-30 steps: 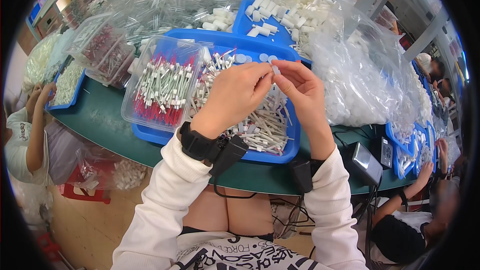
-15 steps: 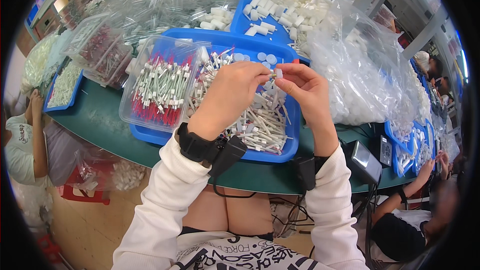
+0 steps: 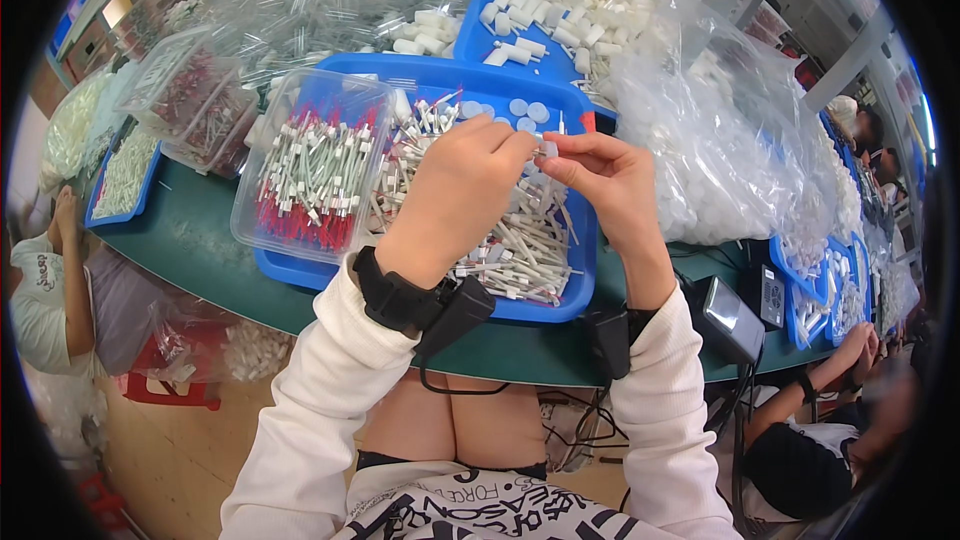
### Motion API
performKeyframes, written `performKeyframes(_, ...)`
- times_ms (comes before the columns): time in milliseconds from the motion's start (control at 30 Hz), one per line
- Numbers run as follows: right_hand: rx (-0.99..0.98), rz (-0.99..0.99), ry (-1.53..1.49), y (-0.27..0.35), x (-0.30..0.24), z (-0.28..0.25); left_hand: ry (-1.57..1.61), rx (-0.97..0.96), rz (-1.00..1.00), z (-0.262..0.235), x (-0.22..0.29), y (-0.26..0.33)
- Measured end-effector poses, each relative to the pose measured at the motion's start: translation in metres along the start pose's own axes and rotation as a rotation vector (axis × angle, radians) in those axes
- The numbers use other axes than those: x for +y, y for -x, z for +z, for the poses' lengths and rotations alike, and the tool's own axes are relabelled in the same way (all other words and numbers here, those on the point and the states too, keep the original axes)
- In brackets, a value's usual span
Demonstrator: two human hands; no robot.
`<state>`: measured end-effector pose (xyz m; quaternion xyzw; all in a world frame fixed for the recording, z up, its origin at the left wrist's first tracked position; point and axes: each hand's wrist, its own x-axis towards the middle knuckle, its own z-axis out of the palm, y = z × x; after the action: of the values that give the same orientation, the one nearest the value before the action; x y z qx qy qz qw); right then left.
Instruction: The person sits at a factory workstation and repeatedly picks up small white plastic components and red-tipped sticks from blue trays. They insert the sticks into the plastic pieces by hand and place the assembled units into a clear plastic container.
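Observation:
Both hands meet over the blue tray (image 3: 590, 270), fingertips nearly touching. A small pale plastic cap (image 3: 547, 149) is pinched between the thumb and forefinger of my right hand (image 3: 615, 180). My left hand (image 3: 455, 195) is closed in a pinch at the cap's left side, on a small piece mostly hidden by its fingers. Below them lies a pile of thin white sticks (image 3: 520, 260), some with wires. Left of my left hand, a clear plastic box (image 3: 245, 210) holds bundled pale green sticks with red wires (image 3: 315, 175). Several round translucent discs (image 3: 527, 112) lie near the tray's far edge.
Behind stands another blue tray (image 3: 478, 20) with white cylinders (image 3: 520, 15). A large clear bag of white pieces (image 3: 720, 170) sits at the right, near a black device (image 3: 728, 310) with cables. Clear tubes (image 3: 340, 0) are heaped at the back. Other people sit at both sides.
My hands stay pinched together, with the left turned slightly and the cap a little further left and lower. The view has shifted slightly. At the right, another person's hands have moved.

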<state>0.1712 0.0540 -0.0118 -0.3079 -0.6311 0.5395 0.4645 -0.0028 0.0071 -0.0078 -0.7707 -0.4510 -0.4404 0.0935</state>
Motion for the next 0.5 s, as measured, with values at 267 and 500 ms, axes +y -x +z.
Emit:
performKeyframes(267, 0.055, 0.174, -0.106, 0.0001, -0.0033, 0.003, -0.122, 0.021, 0.112, -0.0006, 0.0055, -0.0025)
performKeyframes(500, 0.025, -0.005, 0.002, 0.0025, 0.0004, 0.004, -0.094, 0.031, 0.114, 0.0004, 0.0051, -0.0018)
